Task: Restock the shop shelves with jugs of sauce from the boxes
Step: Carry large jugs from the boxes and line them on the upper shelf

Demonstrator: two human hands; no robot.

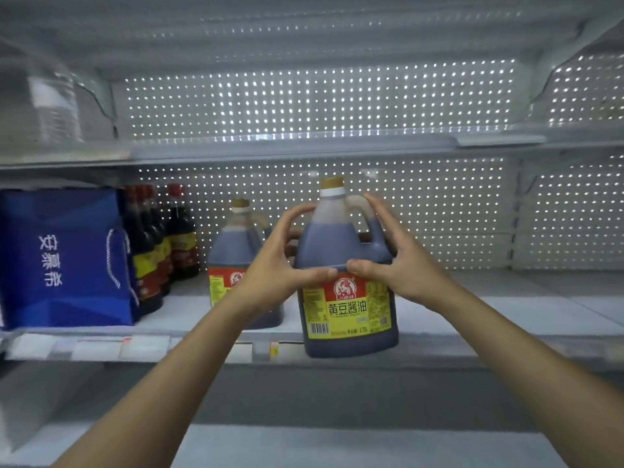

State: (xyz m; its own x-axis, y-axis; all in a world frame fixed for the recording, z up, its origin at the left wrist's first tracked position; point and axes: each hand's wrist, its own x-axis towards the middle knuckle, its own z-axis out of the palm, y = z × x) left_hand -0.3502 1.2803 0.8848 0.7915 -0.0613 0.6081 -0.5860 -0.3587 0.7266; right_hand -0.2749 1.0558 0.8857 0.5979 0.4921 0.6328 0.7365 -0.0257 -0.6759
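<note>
You hold a jug of sauce [347, 285] between both hands at the centre of the frame. Your left hand [280, 261] wraps its left flank, thumb lying across the front just above the label; your right hand [395, 265] wraps the right flank below the moulded handle, thumb meeting the other at the front. Both hands are curled round the jug.

The jug's base overlaps the front edge of the middle shelf [506, 309]; whether it already bears on the shelf cannot be told. Judged from this, the step in hand is seating the jug.

1. Keep the jug upright and the label facing you.
2. Slide it back until the whole base rests on the shelf.
3. Align it beside the second jug [233, 265], which stands to its left and further back, partly hidden by your left hand.
4. Release only once the base sits flat.

The jug is translucent plastic filled with dark sauce to the shoulder, with a white neck collar and a tan cap at the top. Its label is yellow with a red band, dark characters and a barcode at lower left.
</note>
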